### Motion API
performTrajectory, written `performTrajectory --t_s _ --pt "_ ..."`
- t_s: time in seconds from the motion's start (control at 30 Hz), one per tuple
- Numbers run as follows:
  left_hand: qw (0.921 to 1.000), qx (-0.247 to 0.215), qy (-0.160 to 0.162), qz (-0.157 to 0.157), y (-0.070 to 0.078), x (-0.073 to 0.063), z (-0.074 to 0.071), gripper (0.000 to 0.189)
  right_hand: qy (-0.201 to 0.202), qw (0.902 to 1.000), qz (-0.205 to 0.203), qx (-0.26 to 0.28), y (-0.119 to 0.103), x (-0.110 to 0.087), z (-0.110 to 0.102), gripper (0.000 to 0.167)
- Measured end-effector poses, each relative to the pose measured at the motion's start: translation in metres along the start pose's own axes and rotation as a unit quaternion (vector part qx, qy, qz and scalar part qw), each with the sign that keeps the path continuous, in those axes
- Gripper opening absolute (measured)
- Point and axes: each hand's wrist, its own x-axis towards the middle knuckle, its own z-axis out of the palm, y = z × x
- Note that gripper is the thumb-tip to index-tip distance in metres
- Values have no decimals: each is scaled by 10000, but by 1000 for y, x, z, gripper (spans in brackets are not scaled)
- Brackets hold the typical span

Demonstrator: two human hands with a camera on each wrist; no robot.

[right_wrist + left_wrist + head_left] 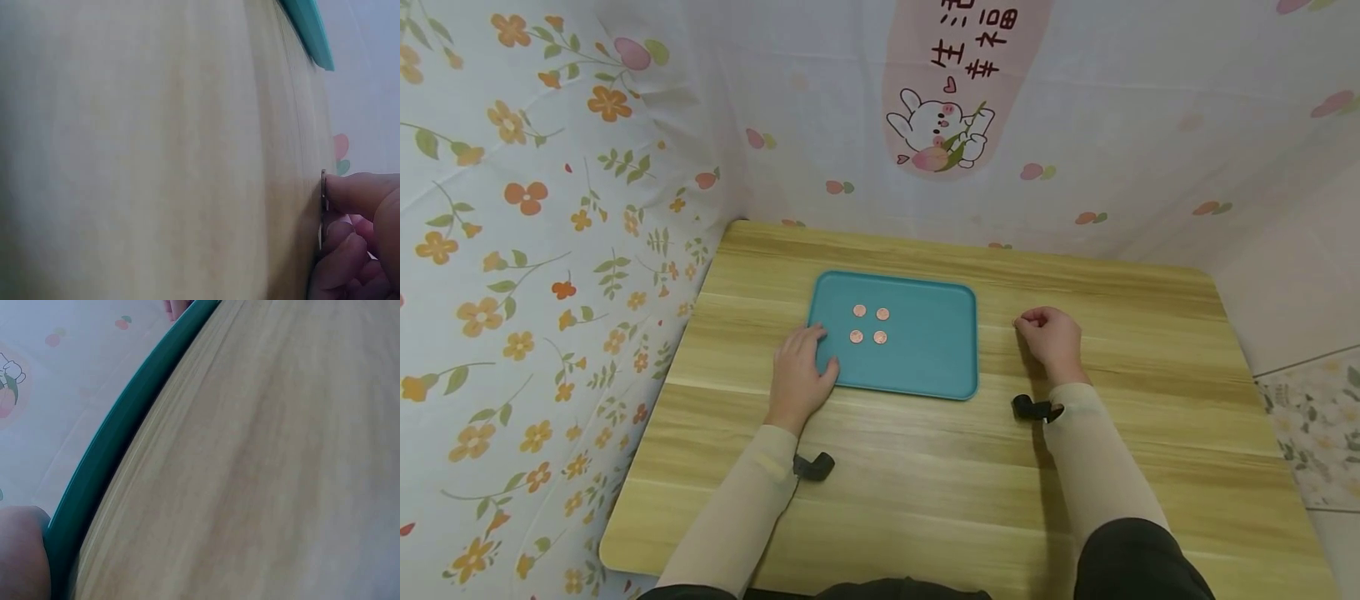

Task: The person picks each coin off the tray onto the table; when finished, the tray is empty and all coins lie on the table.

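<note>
Several copper-coloured coins [882, 314] lie in two rows on a teal tray [925, 333], left of its middle. My left hand [799, 372] rests at the tray's near left corner, fingers over the left rim and thumb on the near rim. The left wrist view shows part of that hand right against the tray's edge [119, 425]. To the right of the tray, my right hand [1051, 337] pinches a thin coin [324, 184] with its fingertips, low over the table. In the right wrist view the coin shows edge-on at the thumb tip, the other fingers curled.
The tray lies on a wood-grain table [910, 483] with rounded corners. A white patterned cloth [820, 108] hangs behind the table, and a floral cloth [550, 292] hangs along its left side. Black wrist cameras [1030, 407] stick out from both sleeves.
</note>
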Motion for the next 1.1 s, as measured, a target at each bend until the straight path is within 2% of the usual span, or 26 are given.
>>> performTrajectory --t_s 0.27,0.5,0.67,0.8,1.1 --pt "10000 33 -77 -33 0 1 -1 49 -91 10000 21 -13 2 2 -2 28" --pt "10000 52 4 41 0 1 0 48 -138 9997 131 148 2 1 -3 33" --pt "10000 65 -22 -6 0 1 0 48 72 9996 141 254 -5 0 0 32" --pt "10000 72 -5 -27 -1 1 1 49 228 9991 -46 352 -16 -1 7 31" --pt "9999 63 -34 -90 -4 3 3 51 64 9931 -786 867 -65 -9 34 27"
